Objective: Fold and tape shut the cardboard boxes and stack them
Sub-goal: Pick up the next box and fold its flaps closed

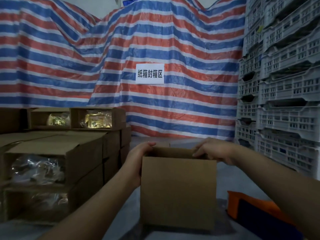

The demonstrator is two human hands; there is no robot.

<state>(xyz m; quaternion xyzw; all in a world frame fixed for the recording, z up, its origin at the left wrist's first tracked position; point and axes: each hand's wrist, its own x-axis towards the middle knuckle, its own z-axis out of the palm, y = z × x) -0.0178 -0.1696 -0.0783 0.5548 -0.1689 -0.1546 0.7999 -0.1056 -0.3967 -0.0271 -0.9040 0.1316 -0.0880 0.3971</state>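
You had 1 open cardboard box point(178, 191) btwn 2 hands: left hand point(138, 158) gripped its left wall, right hand point(210, 150) gripped the far-right rim.

Matt brown cardboard forms the open box point(178, 191) and the stacked boxes point(57, 163), whose windows show glossy crinkled plastic film, against a woven striped tarpaulin point(121, 49) and perforated grey plastic crates point(284, 84).
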